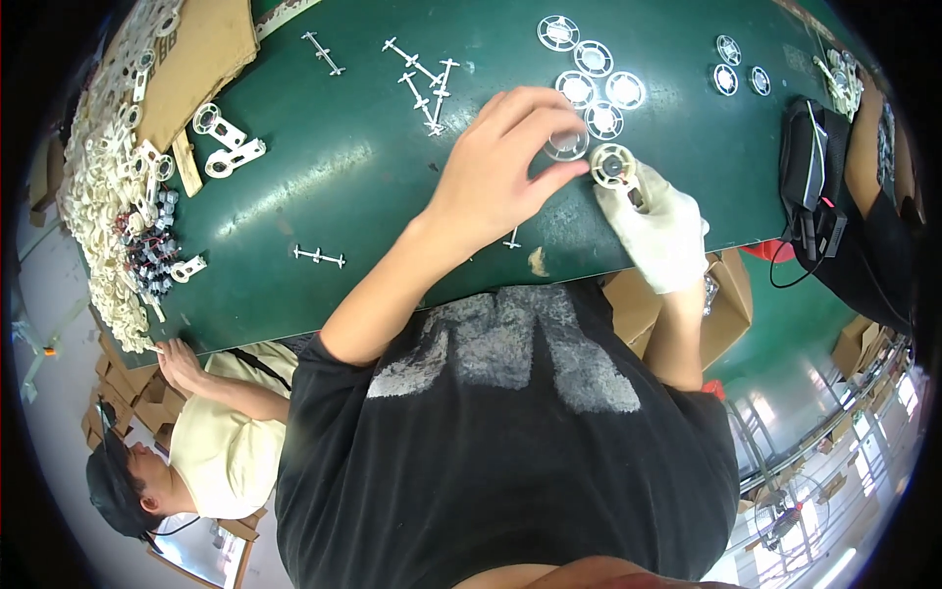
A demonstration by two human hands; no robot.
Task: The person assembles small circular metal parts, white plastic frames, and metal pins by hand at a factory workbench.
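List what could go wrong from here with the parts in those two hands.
1. The left hand pinches a small clear disc by fingertips alone; it might slip onto the green table.
2. The gloved right hand holds a white wheel close to the loose clear wheels; a nudge could scatter them.
3. The white pins lie just beyond the left hand and could be swept aside.

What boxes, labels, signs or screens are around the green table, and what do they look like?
Flat brown cardboard sheet: on the green table at its top left corner.
Open brown cardboard box: just below the table edge, beside the white-gloved right hand.
Small brown boxes: stacked at lower left, near another person's hand.
No labels, signs or screens that I can make out.
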